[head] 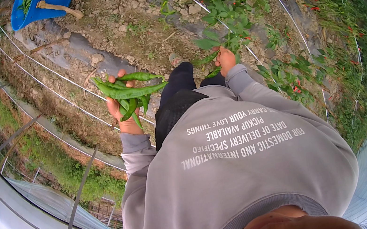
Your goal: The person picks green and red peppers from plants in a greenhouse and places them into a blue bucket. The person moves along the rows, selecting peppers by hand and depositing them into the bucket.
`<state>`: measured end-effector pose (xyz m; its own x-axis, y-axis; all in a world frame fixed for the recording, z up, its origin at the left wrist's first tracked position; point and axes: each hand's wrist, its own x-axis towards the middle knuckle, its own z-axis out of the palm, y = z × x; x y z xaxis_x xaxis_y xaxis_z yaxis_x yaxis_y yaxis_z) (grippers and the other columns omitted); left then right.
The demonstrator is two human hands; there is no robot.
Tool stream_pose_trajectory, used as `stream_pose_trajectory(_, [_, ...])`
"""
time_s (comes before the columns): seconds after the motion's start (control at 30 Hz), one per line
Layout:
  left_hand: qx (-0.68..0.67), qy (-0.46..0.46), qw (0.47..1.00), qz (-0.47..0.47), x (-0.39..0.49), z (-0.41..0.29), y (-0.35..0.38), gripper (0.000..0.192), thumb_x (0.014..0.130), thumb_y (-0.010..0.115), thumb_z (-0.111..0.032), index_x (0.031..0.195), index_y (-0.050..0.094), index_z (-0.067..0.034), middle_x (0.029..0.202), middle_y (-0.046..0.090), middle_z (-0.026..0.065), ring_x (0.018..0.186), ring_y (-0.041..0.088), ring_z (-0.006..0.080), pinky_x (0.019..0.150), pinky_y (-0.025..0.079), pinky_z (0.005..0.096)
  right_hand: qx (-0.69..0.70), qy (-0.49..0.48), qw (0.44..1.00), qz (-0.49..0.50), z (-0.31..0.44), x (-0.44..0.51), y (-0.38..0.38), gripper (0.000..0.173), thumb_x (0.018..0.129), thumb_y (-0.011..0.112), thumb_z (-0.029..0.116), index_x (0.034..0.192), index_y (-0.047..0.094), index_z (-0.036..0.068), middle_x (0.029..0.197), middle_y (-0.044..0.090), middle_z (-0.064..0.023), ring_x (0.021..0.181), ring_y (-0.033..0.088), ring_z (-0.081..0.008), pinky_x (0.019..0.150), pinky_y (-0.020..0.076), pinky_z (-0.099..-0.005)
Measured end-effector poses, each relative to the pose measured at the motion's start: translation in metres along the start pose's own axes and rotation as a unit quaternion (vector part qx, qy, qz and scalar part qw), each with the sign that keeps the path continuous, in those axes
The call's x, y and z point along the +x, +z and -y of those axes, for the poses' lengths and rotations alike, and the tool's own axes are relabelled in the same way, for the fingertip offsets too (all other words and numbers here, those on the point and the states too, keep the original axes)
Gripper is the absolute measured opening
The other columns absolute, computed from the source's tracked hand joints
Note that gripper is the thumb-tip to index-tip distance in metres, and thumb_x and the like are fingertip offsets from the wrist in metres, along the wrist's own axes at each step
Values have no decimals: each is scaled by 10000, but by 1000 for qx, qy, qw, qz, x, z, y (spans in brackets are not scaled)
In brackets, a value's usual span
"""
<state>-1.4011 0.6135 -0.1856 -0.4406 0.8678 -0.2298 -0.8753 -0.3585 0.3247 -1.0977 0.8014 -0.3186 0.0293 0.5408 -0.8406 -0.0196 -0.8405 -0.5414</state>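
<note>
My left hand (118, 103) holds a bunch of long green peppers (130, 92), fanned out across the palm and fingers. On the right, my right hand (225, 59) is closed at the top of another green pepper (206, 59), close against a leafy pepper plant (233, 30). Just below that hand, one more green pepper (213, 72) shows in front of my dark trousers; whether the hand touches it cannot be told. The fingertips of my right hand are partly hidden.
A blue container (38, 13) with green peppers inside stands at the upper left, a dry wooden stick (59, 9) by its rim. White strings (53, 78) run along the rows over stony soil and dark plastic film (87, 45). Plants with red peppers (313, 8) grow at the right.
</note>
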Motion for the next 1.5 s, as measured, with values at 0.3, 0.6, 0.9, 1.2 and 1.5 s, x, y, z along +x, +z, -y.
stream_pose_trajectory(0.3, [-11, 6, 1000, 24, 2, -2, 0, 572, 788, 755, -330, 1242, 475, -124, 1292, 435, 126, 1005, 542, 232, 811, 555, 403, 64, 129, 989, -37, -4, 23, -5, 300, 952, 380, 295, 815, 524, 70, 588, 390, -11, 521, 384, -155, 479, 338, -312])
stream_pose_trajectory(0.6, [-16, -10, 999, 39, -7, -5, 6, 524, 798, 753, -313, 1210, 487, -129, 1281, 433, 104, 1021, 544, 238, 846, 549, 450, 99, 178, 979, -1, -6, 15, 1, 295, 964, 325, 253, 1012, 529, 45, 599, 355, -19, 517, 364, -152, 481, 319, -301])
stream_pose_trajectory(0.9, [20, 15, 999, 32, -14, -18, 6, 556, 782, 764, -339, 1214, 475, -141, 1291, 440, 116, 1021, 541, 237, 853, 549, 487, 153, 151, 961, 171, -4, 11, 25, 390, 991, 440, 311, 1285, 435, 56, 618, 326, 15, 527, 318, -130, 495, 291, -284])
stream_pose_trajectory(1.2, [29, 11, 999, 31, -31, -26, 30, 521, 804, 754, -309, 1212, 485, -129, 1250, 403, 83, 1031, 526, 226, 886, 533, 474, 307, 71, 937, -147, 18, 117, 64, 234, 944, 522, 293, 1116, 531, 134, 839, 538, -54, 693, 509, -231, 692, 467, -376])
stream_pose_trajectory(1.5, [45, 23, 999, 4, -24, -33, 40, 502, 816, 743, -287, 1205, 486, -102, 1231, 396, 88, 1029, 536, 232, 885, 556, 432, 270, 51, 953, -127, 74, 146, 67, 322, 972, 503, 326, 1230, 515, 133, 1014, 544, -19, 708, 493, -180, 724, 449, -371])
